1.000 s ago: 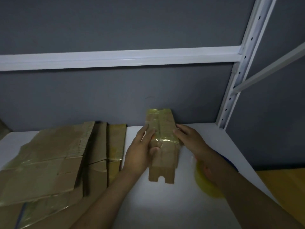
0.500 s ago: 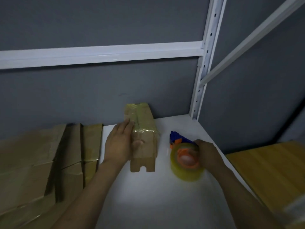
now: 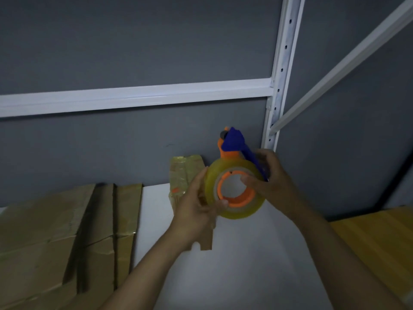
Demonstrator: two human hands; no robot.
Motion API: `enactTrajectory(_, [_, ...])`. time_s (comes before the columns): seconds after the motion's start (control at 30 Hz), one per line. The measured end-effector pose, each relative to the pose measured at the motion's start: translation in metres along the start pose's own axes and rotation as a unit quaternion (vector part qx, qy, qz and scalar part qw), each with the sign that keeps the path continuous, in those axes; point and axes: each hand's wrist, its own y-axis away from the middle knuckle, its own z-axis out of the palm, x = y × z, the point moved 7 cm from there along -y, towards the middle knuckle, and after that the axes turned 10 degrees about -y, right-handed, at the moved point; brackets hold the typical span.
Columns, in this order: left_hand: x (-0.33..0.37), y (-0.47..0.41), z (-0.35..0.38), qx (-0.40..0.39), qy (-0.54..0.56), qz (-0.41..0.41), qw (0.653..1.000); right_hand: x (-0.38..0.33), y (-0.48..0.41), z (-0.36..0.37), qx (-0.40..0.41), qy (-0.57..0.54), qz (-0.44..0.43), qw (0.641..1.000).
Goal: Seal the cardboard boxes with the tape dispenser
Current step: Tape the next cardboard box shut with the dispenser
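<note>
Far left: flattened cardboard boxes, brown, creased, glossy with tape, stacked on the white shelf board. Centre: small upright cardboard box, tape-wrapped, against the grey wall, partly hidden behind the left hand, possibly touching it. Tape dispenser held up above the shelf: translucent yellowish roll, orange hub, blue handle. Left hand curled round the roll's rim; right hand wrapped over the handle, thumb inside the hub.

The left hand and right hand grip tape dispenser near seemingly taped box
</note>
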Motion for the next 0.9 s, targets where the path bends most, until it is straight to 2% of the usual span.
enactTrajectory(0.1, [0.015,0.001,-0.016,0.025,0.001,-0.004,1.0,-0.011,-0.007,0.013,-0.08,-0.042,-0.03,0.995])
enactTrajectory(0.2, [0.019,-0.006,-0.046,0.092,0.053,-0.118,0.987,-0.017,-0.01,0.019,-0.106,-0.027,-0.054,0.993])
enactTrajectory(0.3, [0.023,-0.02,-0.057,0.073,0.174,-0.209,0.959,-0.02,-0.012,0.025,-0.127,0.014,-0.063,0.99])
enactTrajectory(0.37, [0.026,-0.026,-0.059,0.066,0.196,-0.221,0.953,-0.023,-0.012,0.03,-0.137,0.033,-0.076,0.987])
enactTrajectory(0.57, [0.002,-0.026,-0.074,0.101,0.125,-0.258,0.953,-0.017,-0.02,0.024,-0.172,0.188,-0.124,0.959])
enactTrajectory(0.63, [-0.01,-0.023,-0.077,0.099,0.097,-0.271,0.953,-0.015,-0.025,0.023,-0.192,0.229,-0.115,0.947])
enactTrajectory(0.8, [-0.033,-0.014,-0.099,0.148,0.064,-0.282,0.946,-0.005,-0.033,0.009,-0.203,0.269,-0.119,0.934])
enactTrajectory(0.9, [-0.036,-0.011,-0.099,0.146,0.047,-0.273,0.95,-0.002,-0.035,-0.008,-0.193,0.276,-0.128,0.933])
